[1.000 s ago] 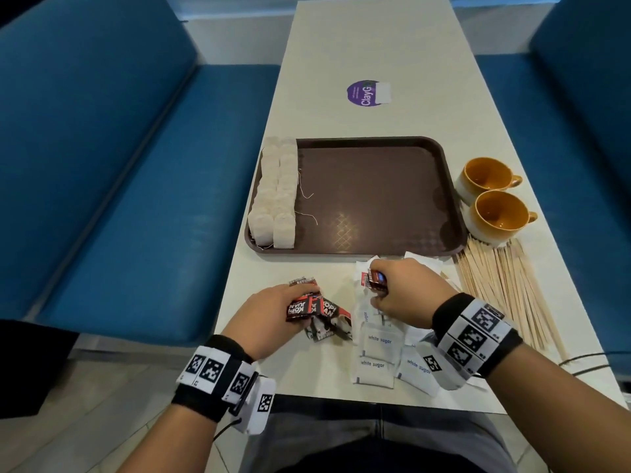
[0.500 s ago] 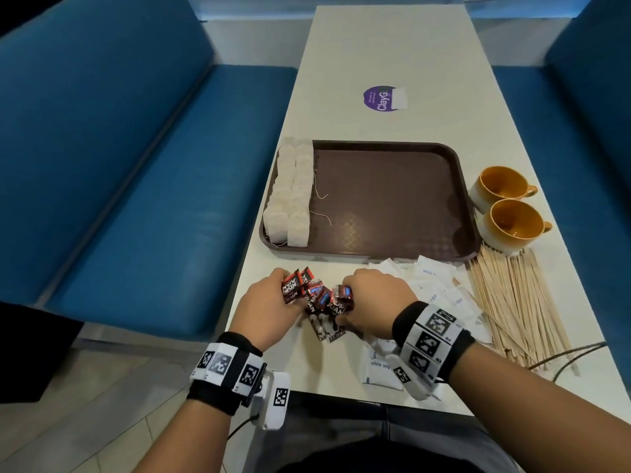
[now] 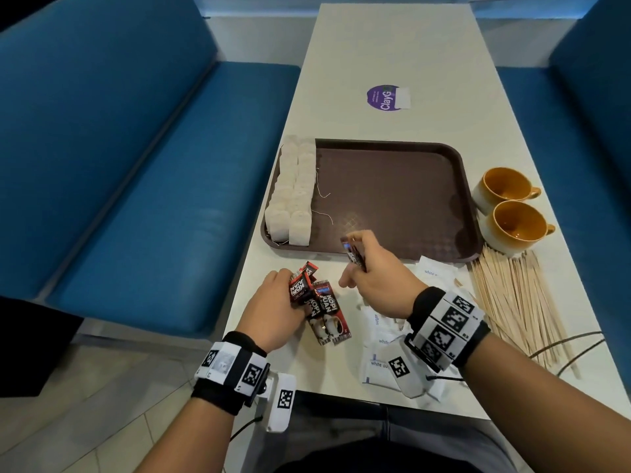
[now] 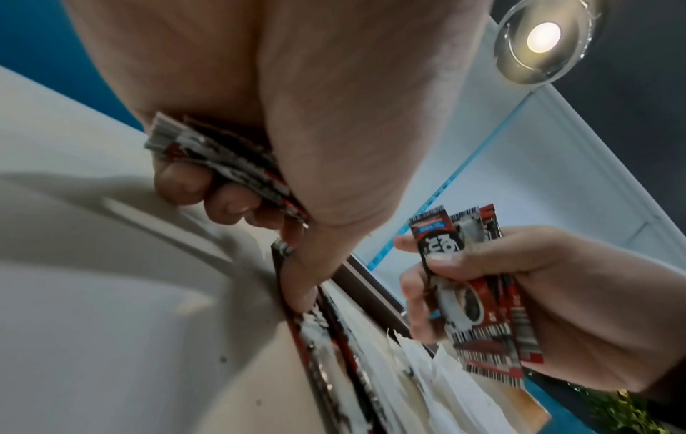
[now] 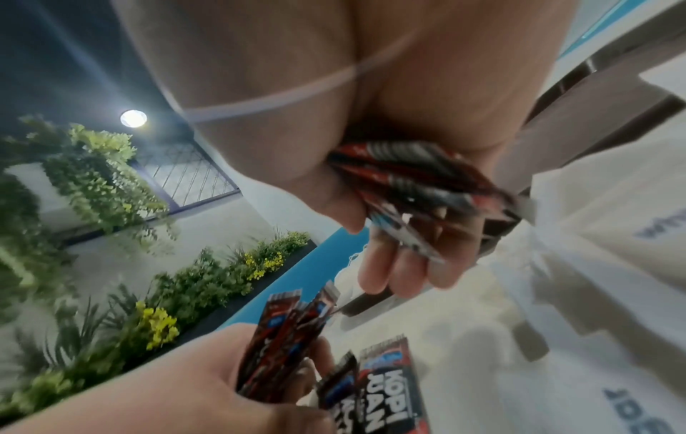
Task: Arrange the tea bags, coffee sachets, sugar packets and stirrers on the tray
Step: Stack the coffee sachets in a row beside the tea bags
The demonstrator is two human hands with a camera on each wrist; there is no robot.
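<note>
A brown tray [image 3: 392, 199] lies mid-table with two rows of white tea bags [image 3: 293, 196] along its left side. My right hand [image 3: 372, 268] grips a small bunch of red-and-black coffee sachets [image 3: 353, 255] just above the tray's near edge; the same bunch [image 4: 478, 293] shows in the left wrist view. My left hand [image 3: 280, 302] holds several more coffee sachets [image 3: 302, 286] upright near the table's left edge, its thumb on two sachets [image 3: 326, 319] lying flat. White sugar packets [image 3: 379, 349] lie under my right wrist. Wooden stirrers [image 3: 519, 302] are heaped at the right.
Two orange cups [image 3: 512, 209] stand right of the tray. A purple sticker [image 3: 386, 97] marks the far table. Blue benches [image 3: 136, 165] flank the table on both sides. A black cable [image 3: 563, 343] crosses the table's near right corner.
My right hand has lifted away from the left hand toward the tray's near edge, carrying a bunch of coffee sachets. The left hand stays put with its own sachets.
</note>
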